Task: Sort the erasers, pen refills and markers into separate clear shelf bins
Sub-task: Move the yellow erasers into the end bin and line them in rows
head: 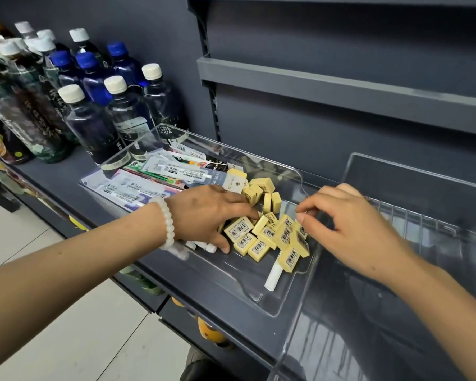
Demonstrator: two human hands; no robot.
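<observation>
- Forearms reach in from the near edge; the left wrist wears a white bead bracelet (167,224).
- Left hand (206,213) lies palm-down in the clear bin (261,295), fingers spread and fairly straight over the yellow erasers (270,237), fingertips touching them; whether it grips one I cannot tell.
- Right hand (346,224) hovers over the wall between that bin and the second clear bin (396,270) to its right, fingers curled with thumb and forefinger drawn together; whether they pinch anything I cannot tell.
- Erasers lie heaped in the middle of the first bin, a white marker (274,274) just beside them towards the near rim, more white pieces partly hidden under the left hand.
- Packets of pen refills (160,174) fill the far left part of the same bin.
- Bottles (94,105) stand crowded on the shelf (55,171) just left of the bin.
- Dark shelf ledges (341,89) run above, at the back.
</observation>
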